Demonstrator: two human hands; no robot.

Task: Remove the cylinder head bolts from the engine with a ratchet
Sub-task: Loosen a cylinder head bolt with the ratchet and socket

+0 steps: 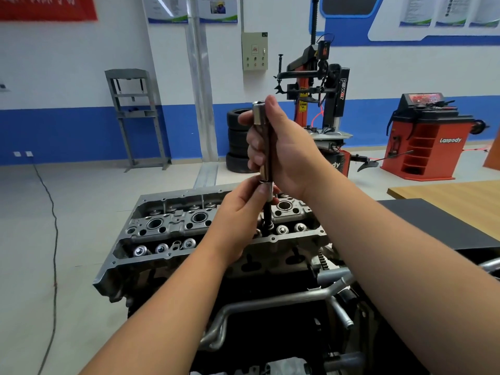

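A grey aluminium cylinder head point(173, 226) sits on top of the engine in front of me. My right hand point(281, 150) grips a long metal socket point(261, 139) held upright above the head. A dark bolt point(267, 215) hangs out of the socket's lower end, its tip near a bolt hole. My left hand point(240, 209) pinches the collar at the bottom of the socket, where the bolt's head sits. No ratchet handle is visible.
A tyre changer point(322, 104) and stacked tyres point(238, 142) stand behind the engine. A red wheel balancer point(424, 139) is at the right, a wooden table point(446, 190) nearer. A grey press frame point(135, 115) stands by the wall. Pipes point(270, 301) run below the head.
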